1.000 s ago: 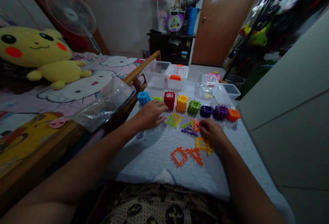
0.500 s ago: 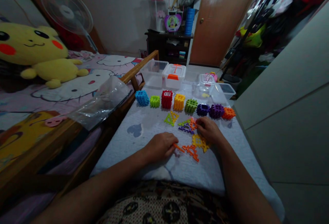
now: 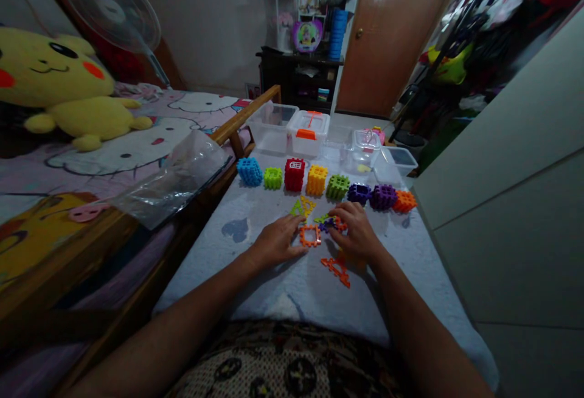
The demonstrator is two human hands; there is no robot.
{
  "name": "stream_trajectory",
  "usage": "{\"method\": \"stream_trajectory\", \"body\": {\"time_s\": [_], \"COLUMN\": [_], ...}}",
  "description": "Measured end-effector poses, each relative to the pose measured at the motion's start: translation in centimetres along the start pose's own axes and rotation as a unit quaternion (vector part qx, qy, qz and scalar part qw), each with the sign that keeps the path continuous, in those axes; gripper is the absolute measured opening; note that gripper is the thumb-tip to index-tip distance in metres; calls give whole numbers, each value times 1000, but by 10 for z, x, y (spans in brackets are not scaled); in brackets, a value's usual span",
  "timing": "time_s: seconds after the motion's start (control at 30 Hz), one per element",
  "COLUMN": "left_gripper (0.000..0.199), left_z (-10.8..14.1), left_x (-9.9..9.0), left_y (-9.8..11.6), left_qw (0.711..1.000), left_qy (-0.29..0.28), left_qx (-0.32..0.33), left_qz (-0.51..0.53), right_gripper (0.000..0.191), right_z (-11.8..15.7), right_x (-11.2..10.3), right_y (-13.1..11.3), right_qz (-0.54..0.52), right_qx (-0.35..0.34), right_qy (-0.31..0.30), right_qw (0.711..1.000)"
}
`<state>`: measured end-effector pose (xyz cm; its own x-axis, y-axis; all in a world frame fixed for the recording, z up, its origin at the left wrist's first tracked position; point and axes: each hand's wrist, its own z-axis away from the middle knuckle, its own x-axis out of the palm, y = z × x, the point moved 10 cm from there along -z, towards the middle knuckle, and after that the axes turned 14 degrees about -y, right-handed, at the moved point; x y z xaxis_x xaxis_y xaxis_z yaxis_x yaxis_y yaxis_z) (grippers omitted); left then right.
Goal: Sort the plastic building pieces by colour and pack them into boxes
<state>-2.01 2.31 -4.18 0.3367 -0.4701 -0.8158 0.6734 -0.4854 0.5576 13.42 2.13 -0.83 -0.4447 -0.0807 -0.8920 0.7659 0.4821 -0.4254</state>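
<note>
orange square [image 3: 310, 244]: just right of the nearer left hand [image 3: 275, 241], pretty even-sided
left fingers: apart
right hand [image 3: 357, 232]: can't tell its grip

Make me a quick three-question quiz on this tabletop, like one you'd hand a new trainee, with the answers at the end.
1. True or false: the red plastic block-shaped stack stands between the light-green plastic stack and the yellow plastic stack.

2. Fill in: the hand nearer the orange square plastic frame is the person's ____ hand.

3. Which loose piece lies closest to the person's lap?
a) a lime-green plastic triangle
b) an orange plastic triangle
c) the orange square plastic frame

Key: 1. True. 2. Left. 3. b.
</note>
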Motion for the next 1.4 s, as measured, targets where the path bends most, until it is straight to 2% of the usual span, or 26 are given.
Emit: {"method": "stream_trajectory", "body": {"time_s": [0.1,0.2,0.3,0.43,0.57,0.73,0.83,0.9,1.0,1.1,1.23,1.4], "left_gripper": [58,45,39,45,45,37,36,39,46,39,25,19], "left_z": [1,-6,-19,-35,-35,-30,-29,-29,-29,-28,-27,-26], "left_x": [-8,-22,-34,-29,-16,-15,-17,-17,-16,-17,-19,-21], "left_y": [2,1,-5,-17,-22,-22,-23,-22,-21,-22,-21,-20], "left_qw": [999,996,991,990,989,988,988,988,988,988,987,986], "left_qy": [24,62,99,109,122,143,142,140,140,144,150,161], "left_qx": [17,31,21,-23,-30,-7,1,8,12,12,22,33], "left_qz": [-25,-54,-82,-84,-72,-56,-54,-58,-61,-56,-50,-39], "right_gripper": [42,37,33,39,42,47,48,48,46,45,44,42], "right_z": [-7,-9,-10,-8,3,40,63,72,74,70,67,65], "right_x": [18,31,30,18,-11,-86,-123,-135,-134,-123,-115,-110], "right_y": [-31,-41,-42,-31,-1,60,109,142,185,209,223,231], "right_qz": [27,36,21,-17,-27,14,22,20,20,33,62,77], "right_qx": [-39,-28,-24,-28,7,110,169,198,235,239,240,242], "right_qy": [-72,-118,-112,-65,6,135,160,150,90,31,-13,-30], "right_qw": [996,992,993,997,1000,985,972,968,968,970,969,967]}}
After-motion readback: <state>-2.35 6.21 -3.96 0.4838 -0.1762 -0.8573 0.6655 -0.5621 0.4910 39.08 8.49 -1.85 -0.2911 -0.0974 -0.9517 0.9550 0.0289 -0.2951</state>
